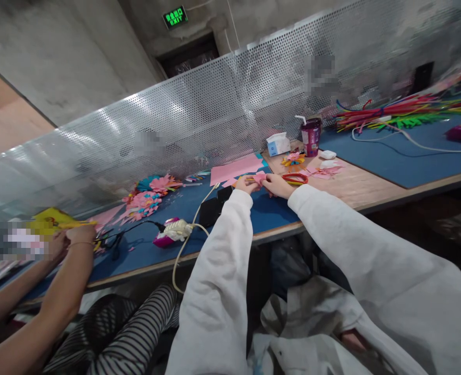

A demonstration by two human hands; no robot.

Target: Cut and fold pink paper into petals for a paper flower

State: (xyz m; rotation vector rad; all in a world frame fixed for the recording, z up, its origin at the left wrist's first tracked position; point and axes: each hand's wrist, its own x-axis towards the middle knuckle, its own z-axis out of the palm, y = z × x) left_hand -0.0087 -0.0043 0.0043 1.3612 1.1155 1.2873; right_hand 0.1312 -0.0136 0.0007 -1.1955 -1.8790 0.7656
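Between my two hands, over the blue table mat, is a small piece of pink paper. My left hand pinches its left side, and my right hand grips the right side with curled fingers. Scissors with red and yellow handles lie just behind my right wrist. A large sheet of pink paper rests beyond my hands, with smaller pink scraps near it. To the right sits a pink and orange paper flower among pink cuttings.
A purple cup with a straw, a tissue pack and a white case stand near the mesh partition. Colourful pipe cleaners lie far right. A cabled power strip is left; a co-worker's hands work beyond it.
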